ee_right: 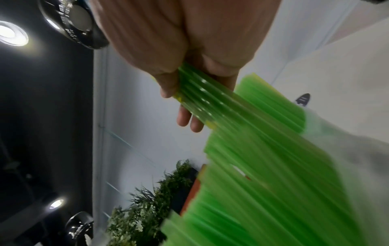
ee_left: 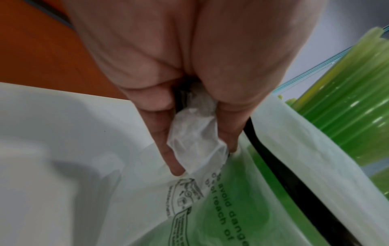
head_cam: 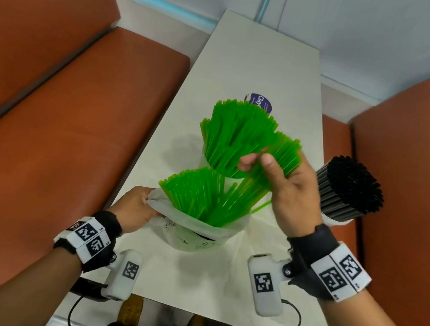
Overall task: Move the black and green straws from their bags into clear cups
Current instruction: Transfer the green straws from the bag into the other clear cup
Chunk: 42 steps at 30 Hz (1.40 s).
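The white bench (head_cam: 250, 57) runs away from me between two orange seats (head_cam: 59, 141). On it, close to me, stands the pale bag (head_cam: 198, 232) of green straws (head_cam: 192, 195), its mouth folded open. Just beyond the bag is a clear cup (head_cam: 205, 161) already packed with green ones, and at the right edge of the bench a bundle of black straws (head_cam: 348, 187) stands upright; I cannot tell what holds it.

My left hand (head_cam: 135, 207) pinches the bag's rim, fingers (ee_left: 162, 141) clamped on a fold of plastic. My right hand (head_cam: 288, 184) is raised between bag and cup, its fingers (ee_right: 185, 116) curled tight around a fanned handful of green straws.

The risk I see is the handful splaying: the lower ends spread loosely, so some may catch the crowded cup's rim or the straws already in it and spill onto the bench. The bag could also tip if I let go.
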Tool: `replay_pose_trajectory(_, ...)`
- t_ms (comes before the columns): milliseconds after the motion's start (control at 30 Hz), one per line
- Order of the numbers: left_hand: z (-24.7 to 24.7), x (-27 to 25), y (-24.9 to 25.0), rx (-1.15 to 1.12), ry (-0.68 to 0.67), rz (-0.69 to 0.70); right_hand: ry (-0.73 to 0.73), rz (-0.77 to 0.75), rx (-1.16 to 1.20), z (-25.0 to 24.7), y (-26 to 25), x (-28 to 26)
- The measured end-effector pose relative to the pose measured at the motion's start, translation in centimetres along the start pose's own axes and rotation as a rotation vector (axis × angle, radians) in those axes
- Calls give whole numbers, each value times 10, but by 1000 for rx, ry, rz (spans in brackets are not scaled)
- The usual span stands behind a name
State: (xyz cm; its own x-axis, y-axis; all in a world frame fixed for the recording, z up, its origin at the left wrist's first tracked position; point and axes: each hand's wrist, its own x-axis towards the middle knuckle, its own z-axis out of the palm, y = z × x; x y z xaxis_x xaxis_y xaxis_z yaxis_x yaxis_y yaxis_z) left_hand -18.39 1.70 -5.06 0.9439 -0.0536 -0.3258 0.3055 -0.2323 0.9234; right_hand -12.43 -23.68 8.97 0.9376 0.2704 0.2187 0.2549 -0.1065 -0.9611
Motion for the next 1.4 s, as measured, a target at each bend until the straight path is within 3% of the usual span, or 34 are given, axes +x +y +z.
replay_pose_trajectory(267, -2, -5, 3, -18, -1, -49, 86, -106, 180, -27, -77, 59)
replay_pose_trajectory(433, -3, -7, 5, -2, 23, -51, 154, -245, 135, -32, -111, 97)
replay_pose_trajectory(567, -2, -7, 6, -1, 29, -56, 235, -302, 76, -16, -101, 117)
replay_pose_trajectory(733, -1, -7, 4, 17, 17, -47, 273, -267, -33, 2, -70, 121)
replay_pose_trajectory(833, -1, -9, 7, -6, 14, -36, 297, -351, 11, -2, -75, 118)
replay_pose_trajectory(967, -3, -9, 6, -30, 12, -44, 211, -479, 14, -18, -98, 111)
replay_pose_trajectory(1167, -6, -7, 5, -28, 16, -48, 97, -409, -17, -35, -114, 105)
replay_pose_trajectory(1300, -8, -6, 2, 26, 6, -52, -33, -270, -73, -60, -121, 112)
replay_pose_trajectory(1400, -8, -3, 1, 30, 4, -51, 3, -304, -88, -58, -119, 112)
